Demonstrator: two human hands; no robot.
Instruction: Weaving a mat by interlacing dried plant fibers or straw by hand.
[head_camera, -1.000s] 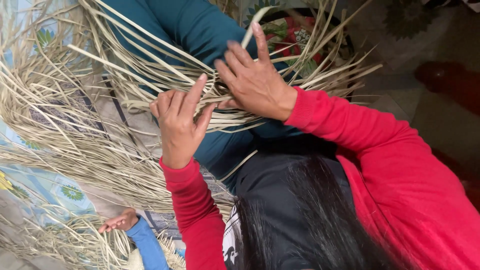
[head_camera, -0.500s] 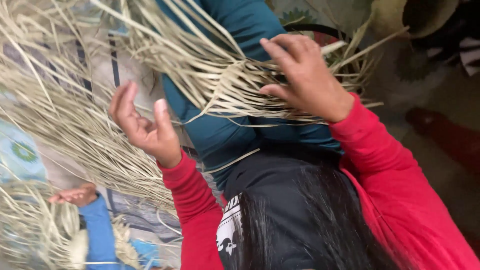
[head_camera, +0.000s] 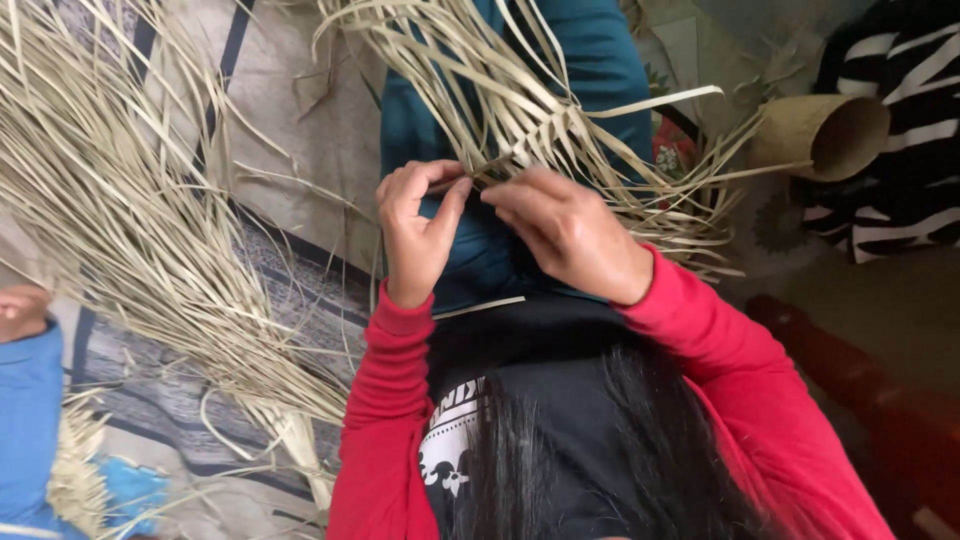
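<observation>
A loose fan of dry, pale straw strips (head_camera: 520, 110) lies across my lap over teal trousers (head_camera: 600, 70). My left hand (head_camera: 420, 235) pinches a strip end between thumb and fingers, just in front of my chest. My right hand (head_camera: 570, 230) meets it from the right, fingers closed on the same woven bit of straw. Both sleeves are red. My dark hair and black shirt fill the lower middle of the view.
A big bundle of long straw strips (head_camera: 130, 220) spreads over a patterned mat (head_camera: 180, 380) at left. Another person's hand (head_camera: 22, 310) and blue sleeve (head_camera: 30, 420) show at the left edge. A small woven basket (head_camera: 820, 135) lies at upper right beside striped cloth.
My left hand, which was raised open away from the straw, has come back to it. Both hands have closed together on one spot of the strips.
</observation>
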